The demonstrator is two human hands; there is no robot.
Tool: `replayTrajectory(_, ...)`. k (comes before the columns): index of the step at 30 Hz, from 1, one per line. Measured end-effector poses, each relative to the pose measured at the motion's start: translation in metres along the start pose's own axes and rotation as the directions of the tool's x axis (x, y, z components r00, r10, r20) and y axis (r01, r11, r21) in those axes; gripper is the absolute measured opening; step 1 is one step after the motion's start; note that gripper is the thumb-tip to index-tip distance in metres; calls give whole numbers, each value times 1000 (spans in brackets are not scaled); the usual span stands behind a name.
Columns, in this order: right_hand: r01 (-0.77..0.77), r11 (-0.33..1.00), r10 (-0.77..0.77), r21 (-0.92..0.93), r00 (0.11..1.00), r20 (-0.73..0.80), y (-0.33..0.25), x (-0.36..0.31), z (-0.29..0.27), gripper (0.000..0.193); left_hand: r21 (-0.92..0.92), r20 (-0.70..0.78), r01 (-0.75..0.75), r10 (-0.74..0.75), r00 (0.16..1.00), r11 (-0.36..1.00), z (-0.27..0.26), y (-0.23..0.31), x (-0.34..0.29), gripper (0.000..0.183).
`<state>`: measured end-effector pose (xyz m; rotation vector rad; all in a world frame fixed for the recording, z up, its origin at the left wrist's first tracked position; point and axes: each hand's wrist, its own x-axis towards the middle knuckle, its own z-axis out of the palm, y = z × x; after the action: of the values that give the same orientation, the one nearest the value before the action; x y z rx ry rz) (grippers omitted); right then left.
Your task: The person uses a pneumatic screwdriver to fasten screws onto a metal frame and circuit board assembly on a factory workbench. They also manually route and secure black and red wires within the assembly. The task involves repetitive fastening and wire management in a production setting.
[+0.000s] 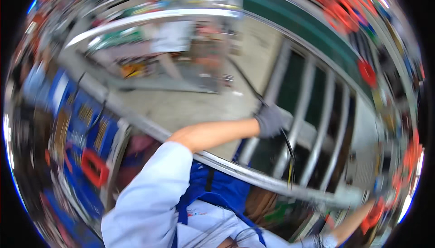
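Note:
My left hand (271,121), in a grey glove, is closed around a black cable (247,81) over the workbench. The cable runs up and away from the fist, and its lower end (290,157) hangs below it, with a bit of yellow near the tip. Beneath this hand lies a roller section with several metal rollers (304,120). My right arm reaches out to the far right edge, where my right hand (379,194) is smeared by motion. Close by it is an orange-red object (372,214); whether the hand touches it cannot be made out.
A metal-framed shelf (154,18) with a white sheet (172,36) stands across the bench. To the left are blue bins (86,112) and a red-handled item (94,167). A metal rail (235,171) edges the bench in front of me. Orange-red objects (339,14) blur at upper right.

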<state>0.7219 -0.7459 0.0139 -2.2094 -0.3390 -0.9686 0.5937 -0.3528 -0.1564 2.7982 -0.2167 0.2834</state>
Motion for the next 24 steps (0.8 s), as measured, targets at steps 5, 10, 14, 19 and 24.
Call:
replayTrajectory(5,-46,996,39,82,996,84,-43,-89,49,20,-3,178,-308,304,936,951,-147,-13,-117,20)
replayTrajectory(10,-72,981,36,180,980,195,-77,-127,80,20,282,264,-523,459,848,804,-204,-122,-268,33)
replayTrajectory(14,-80,981,40,179,975,216,-89,-137,85,19,277,230,-268,207,951,923,-198,-136,-302,28)
replayTrajectory(19,-85,986,61,146,985,164,-88,-144,73,18,232,146,7,-41,988,973,-191,-114,-294,33)
replayTrajectory(24,-89,993,83,82,994,72,-66,-140,40,18,153,-81,205,-195,978,967,-176,-96,-285,35)
